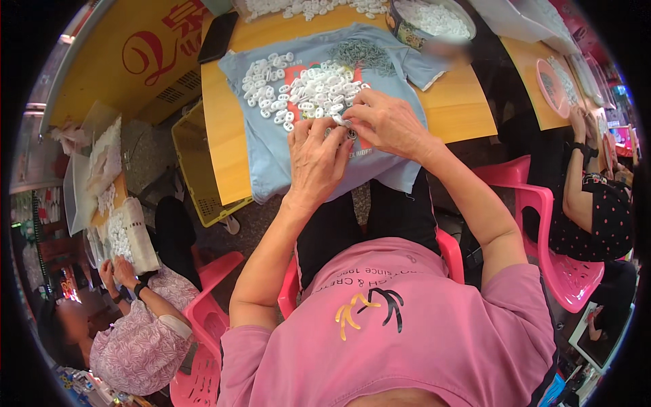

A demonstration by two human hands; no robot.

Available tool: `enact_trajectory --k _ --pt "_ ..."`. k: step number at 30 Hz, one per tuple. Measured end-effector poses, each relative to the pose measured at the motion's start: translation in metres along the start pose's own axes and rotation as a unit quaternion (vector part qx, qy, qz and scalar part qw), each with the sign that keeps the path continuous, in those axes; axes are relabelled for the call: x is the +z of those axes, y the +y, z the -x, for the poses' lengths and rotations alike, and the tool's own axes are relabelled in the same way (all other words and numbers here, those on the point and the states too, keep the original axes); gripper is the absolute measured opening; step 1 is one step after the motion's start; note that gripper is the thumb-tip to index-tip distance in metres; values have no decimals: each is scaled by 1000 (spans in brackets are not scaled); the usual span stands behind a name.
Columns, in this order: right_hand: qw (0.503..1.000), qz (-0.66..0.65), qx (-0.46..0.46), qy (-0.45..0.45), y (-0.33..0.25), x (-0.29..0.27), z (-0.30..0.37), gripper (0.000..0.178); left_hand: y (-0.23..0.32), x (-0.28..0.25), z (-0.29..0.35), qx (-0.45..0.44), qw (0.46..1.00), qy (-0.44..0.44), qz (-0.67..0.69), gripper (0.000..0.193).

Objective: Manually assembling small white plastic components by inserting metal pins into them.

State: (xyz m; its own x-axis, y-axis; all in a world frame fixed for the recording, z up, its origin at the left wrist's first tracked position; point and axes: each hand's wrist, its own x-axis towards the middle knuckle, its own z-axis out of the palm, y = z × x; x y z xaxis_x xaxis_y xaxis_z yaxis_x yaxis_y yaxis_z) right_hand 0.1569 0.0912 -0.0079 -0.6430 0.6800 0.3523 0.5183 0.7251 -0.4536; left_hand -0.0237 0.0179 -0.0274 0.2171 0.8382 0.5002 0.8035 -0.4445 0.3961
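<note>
My left hand [315, 159] and my right hand [388, 125] meet at the near edge of a pile of white oval two-holed plastic pieces [322, 88]. The left fingertips pinch one such white piece [340, 121]. Right thumb and forefinger close together at its right side; whatever they hold is too small to make out. A looser group of white pieces [261, 85] lies to the left of the pile. Beyond my right hand is a heap of small grey-green parts [363, 55]. All of this rests on a spread blue-grey shirt [271, 163].
The shirt covers much of a wooden table [461, 112]. At its back stand a round tin [400, 32] of white pieces and a dark phone [218, 37]. A yellow crate [196, 169] sits below left. Other people work on both sides, near pink chairs [536, 203].
</note>
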Motion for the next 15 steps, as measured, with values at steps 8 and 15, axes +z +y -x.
enact_trajectory --k 8,15 --pt "997 -28 -43 57 5 9 3 11 3 -1 -11 2 999 31 30 16" --pt "997 -13 8 74 14 5 8 12 -11 1 -16 -16 997 74 21 13"
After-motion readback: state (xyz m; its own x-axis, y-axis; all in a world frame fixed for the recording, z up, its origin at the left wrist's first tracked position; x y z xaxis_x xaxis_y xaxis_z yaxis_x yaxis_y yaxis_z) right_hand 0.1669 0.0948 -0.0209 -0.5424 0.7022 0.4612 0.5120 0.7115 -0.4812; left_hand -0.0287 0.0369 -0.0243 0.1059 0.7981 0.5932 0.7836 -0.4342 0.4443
